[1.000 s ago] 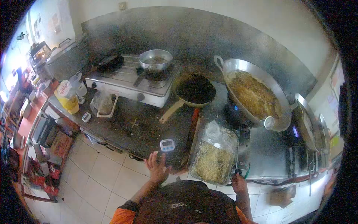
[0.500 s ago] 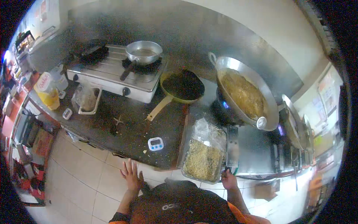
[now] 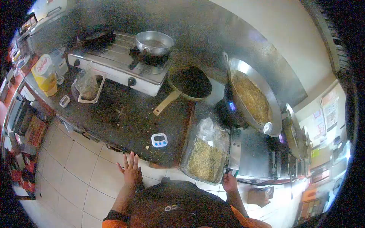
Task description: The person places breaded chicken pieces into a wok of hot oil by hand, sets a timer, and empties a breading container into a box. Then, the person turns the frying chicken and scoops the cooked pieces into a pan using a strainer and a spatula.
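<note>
Along the kitchen wall: dark table (image 3: 95, 117) bearing stove (image 3: 106, 72). At right, wok (image 3: 240, 65) with brown, frothy contents, above blue glow; probably hot, so risk of splash from any bump to the rim. Between stove and wok, pan (image 3: 190, 81) with handle toward the front left; easy to snag with a sleeve. At the table's front edge, before the wok, tray (image 3: 207, 181) with pale crumbs (image 3: 205, 159) and clear bag (image 3: 208, 130); could spill if nudged by body or right hand. On stove's right burner, pot (image 3: 155, 48). Just beside tray's front right corner, right hand (image 3: 230, 182), curled at dark knob (image 3: 229, 171); cannot tell whether gripping or only touching. Off the table's front edge, left hand (image 3: 131, 169), wide, with fingers spread, holding nothing visible. Near that edge, timer (image 3: 159, 140); could be knocked off by a careless left-hand swing.
</note>
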A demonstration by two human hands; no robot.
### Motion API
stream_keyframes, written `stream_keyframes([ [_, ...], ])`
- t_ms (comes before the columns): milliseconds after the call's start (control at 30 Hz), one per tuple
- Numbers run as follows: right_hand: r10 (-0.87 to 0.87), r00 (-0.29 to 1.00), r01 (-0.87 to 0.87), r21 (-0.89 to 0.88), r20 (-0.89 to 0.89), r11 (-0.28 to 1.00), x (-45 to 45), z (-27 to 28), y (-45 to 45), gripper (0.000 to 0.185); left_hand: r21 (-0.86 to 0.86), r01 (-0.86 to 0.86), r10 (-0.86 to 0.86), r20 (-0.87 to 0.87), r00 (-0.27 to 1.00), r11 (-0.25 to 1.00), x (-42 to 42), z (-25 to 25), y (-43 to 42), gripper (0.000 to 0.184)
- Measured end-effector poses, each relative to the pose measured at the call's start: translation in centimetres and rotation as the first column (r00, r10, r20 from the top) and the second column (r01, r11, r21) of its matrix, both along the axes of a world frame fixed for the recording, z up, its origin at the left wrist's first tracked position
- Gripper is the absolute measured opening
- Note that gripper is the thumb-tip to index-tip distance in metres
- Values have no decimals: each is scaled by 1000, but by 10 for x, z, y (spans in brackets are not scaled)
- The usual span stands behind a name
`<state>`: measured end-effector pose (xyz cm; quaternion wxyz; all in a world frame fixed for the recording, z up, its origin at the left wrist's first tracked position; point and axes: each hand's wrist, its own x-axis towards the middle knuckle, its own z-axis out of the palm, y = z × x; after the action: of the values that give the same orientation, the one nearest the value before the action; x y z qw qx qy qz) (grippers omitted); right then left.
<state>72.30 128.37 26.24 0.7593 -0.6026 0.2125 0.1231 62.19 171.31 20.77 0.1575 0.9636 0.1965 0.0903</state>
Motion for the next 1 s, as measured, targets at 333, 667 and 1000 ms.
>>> stream_keyframes([
  [333, -26, 991, 52, -194, 132, 980, 7, -57, -36, 19, -8, 13, -13, 8, 1000, 1000, -1, 3, 2, 63],
  [667, -83, 984, 141, -417, 156, 898, 7, -49, -20, 20, 3, 22, -22, -13, 1000, 1000, -2, 8, 3, 63],
  [1000, -235, 948, 297, -339, 213, 893, 4, -36, 8, 20, 5, 25, -25, -4, 1000, 1000, -2, 3, 5, 61],
])
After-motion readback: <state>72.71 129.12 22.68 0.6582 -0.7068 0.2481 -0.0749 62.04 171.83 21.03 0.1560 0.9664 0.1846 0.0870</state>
